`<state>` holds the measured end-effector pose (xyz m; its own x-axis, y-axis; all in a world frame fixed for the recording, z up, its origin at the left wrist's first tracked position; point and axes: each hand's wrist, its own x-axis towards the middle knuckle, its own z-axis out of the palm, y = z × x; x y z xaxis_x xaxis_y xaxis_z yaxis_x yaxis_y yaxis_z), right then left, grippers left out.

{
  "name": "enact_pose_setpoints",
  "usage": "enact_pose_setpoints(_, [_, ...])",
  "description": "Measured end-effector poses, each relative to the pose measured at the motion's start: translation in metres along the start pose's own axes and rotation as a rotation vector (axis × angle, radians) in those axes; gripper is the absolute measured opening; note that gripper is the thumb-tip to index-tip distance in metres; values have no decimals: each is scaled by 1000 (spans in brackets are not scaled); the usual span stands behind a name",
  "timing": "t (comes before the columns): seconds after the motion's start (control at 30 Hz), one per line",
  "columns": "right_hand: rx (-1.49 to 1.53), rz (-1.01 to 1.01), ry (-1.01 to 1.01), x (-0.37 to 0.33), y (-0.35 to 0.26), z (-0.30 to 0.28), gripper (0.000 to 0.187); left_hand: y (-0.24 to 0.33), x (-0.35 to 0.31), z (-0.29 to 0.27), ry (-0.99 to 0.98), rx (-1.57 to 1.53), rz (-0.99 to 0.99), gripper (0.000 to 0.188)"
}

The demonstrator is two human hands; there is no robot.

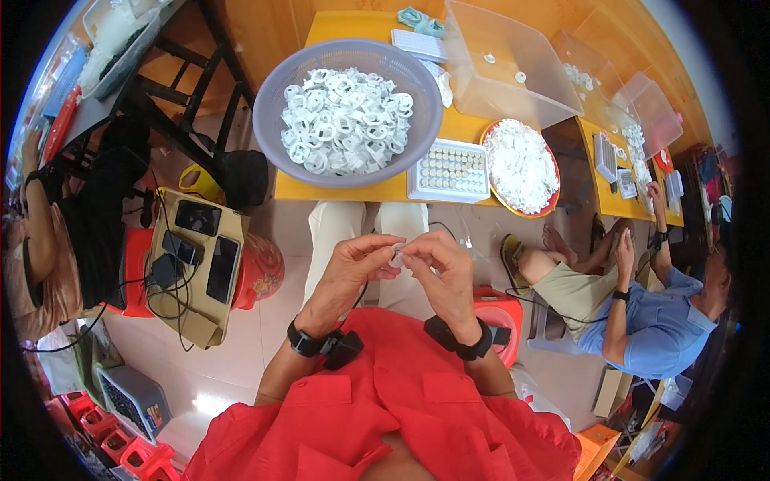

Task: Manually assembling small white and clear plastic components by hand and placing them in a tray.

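A small white plastic part is pinched between the fingertips of both my hands, above my lap. My left hand grips it from one side and my right hand from the other; the fingers cover much of it. Beyond my hands, on the yellow table, stands a grey basket heaped with white ring-shaped plastic parts. Beside it lies a white tray with rows of small round pieces. A red-rimmed round tray holds a pile of small white pieces.
A clear plastic bin stands at the table's back right. On my left, a cardboard box with phones and cables rests on a red stool. Co-workers sit on both sides, the right one in a blue shirt at another yellow table.
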<state>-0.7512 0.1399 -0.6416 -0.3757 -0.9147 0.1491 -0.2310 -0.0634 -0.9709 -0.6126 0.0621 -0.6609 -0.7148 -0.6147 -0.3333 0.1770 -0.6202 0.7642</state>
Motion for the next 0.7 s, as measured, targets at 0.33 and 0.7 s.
enact_pose_setpoints(0.33, [11,49,-9,1,0,-1,13,-2,0,0,-20,-12,-2,22])
enact_pose_setpoints(0.7, [-112,-28,-55,5,-7,-3,12,-4,1,-2,-6,11,-20,23])
